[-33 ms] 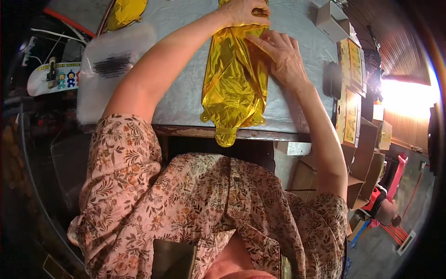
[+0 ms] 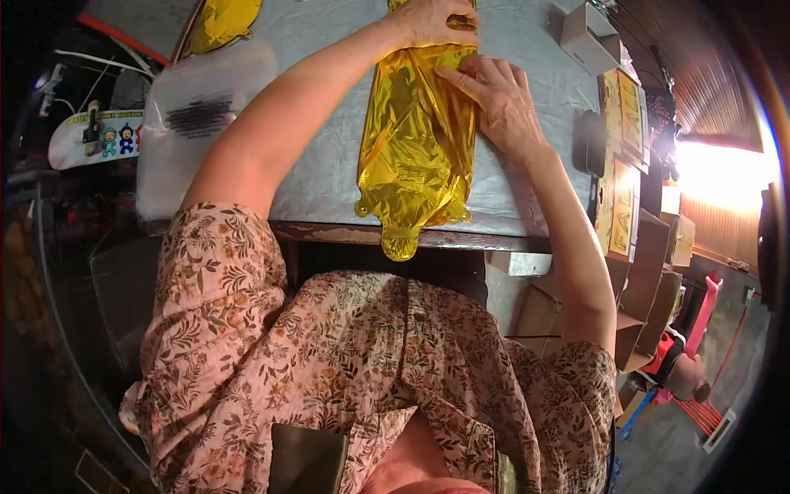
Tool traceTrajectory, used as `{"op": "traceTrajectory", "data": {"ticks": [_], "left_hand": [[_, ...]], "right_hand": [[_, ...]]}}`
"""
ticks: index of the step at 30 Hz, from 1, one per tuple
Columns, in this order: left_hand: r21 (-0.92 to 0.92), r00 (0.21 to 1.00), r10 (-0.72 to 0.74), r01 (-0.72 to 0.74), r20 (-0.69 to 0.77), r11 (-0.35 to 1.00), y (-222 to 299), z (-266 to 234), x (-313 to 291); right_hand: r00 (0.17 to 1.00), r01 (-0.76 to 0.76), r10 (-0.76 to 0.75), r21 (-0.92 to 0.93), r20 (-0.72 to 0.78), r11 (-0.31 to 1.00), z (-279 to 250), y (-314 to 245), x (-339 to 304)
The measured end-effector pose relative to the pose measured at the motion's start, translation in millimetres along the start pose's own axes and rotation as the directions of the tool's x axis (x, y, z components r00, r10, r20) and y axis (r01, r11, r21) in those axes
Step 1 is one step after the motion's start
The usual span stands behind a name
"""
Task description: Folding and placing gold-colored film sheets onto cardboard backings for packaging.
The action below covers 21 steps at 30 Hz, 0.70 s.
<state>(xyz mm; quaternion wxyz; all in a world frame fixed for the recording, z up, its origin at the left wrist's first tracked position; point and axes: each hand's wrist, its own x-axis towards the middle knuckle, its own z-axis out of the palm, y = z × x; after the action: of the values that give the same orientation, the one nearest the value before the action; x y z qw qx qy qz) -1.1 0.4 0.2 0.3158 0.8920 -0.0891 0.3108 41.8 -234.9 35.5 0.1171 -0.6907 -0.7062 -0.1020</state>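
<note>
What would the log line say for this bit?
left hand: pressing top of gold foil balloon | right hand: flat on balloon's right edge | balloon: flat on grey table, tail over edge

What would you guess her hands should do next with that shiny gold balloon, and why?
Probably slide the right hand down the gold foil balloon to flatten it. The left hand pins its far end, the foil looks wrinkled, and its tail hangs over the grey table edge.

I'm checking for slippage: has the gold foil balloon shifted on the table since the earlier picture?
No. The gold foil balloon lies as before, its tail tab overhanging the table's near edge at the same spot.
</note>
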Motion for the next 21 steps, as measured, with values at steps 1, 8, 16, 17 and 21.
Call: {"op": "traceTrajectory", "data": {"ticks": [1, 8, 16, 17, 21], "left_hand": [[0.002, 1.000, -0.004, 0.004, 0.001, 1.000, 2, 0, 0], [0.050, 0.997, -0.060, 0.058, 0.052, 0.997, 8, -2, 4], [0.119, 0.996, -0.049, 0.040, 0.079, 0.992, -6, -8, 5], [0.084, 0.994, -0.050, 0.042, 0.098, 0.996, -8, -14, 7], [-0.015, 0.968, -0.156, 0.162, 0.194, 0.987, 14, -49, 23]], "right_hand": [[1.000, 0.002, -0.002, 0.004, 0.000, 1.000, 0, 0, 0], [0.995, 0.075, -0.067, -0.110, 0.071, 0.991, -6, -4, -5], [0.991, 0.098, -0.070, -0.262, 0.117, 0.960, -10, -16, -5], [0.990, 0.102, -0.071, -0.276, 0.120, 0.956, -10, -17, -5], [0.992, 0.092, -0.061, -0.298, 0.111, 0.950, -8, -14, -11]]}}
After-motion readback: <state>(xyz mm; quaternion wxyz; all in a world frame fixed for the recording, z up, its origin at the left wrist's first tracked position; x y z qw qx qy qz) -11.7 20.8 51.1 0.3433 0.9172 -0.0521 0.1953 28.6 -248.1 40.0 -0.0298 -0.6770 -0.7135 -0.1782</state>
